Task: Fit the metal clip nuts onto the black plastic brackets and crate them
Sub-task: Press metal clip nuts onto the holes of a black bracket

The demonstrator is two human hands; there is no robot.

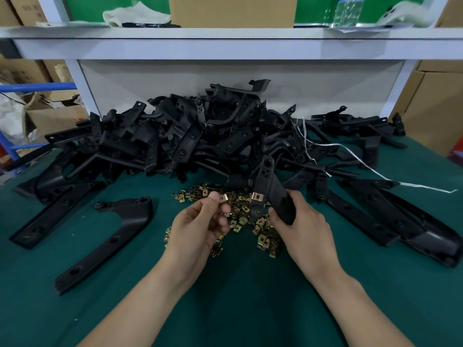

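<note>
- the right hand (303, 229) grips a black plastic bracket (273, 194), fingers and thumb curled round its lower end, holding it tilted above the table so its upper end leans up and to the left over the heap behind.
- one metal clip nut, the fitted clip (257, 196), sits on the near arm of that held bracket, just above a round boss.
- the left hand (200, 226) pinches a loose clip nut (223, 198) between thumb and forefinger, raised a little above the table and just left of the held bracket, not touching it.
- under and between both hands lies a scattered pile of clip nuts (244, 216), brass-coloured, spread on the green table mat (238, 284).
- behind them a big heap of brackets (190, 136) fills the back of the table, piled up against a white back panel (238, 78).
- a single curved bracket (117, 229) lies flat to the left of the left hand, well apart from it.
- long flat brackets (390, 216) lie on the mat to the right.
- a thin white strap (363, 161) trails over the right side of the heap.
- on the shelf (225, 33) above stand a cardboard box (233, 11), a crumpled cloth (135, 13) and a clear plastic bottle (348, 11).
</note>
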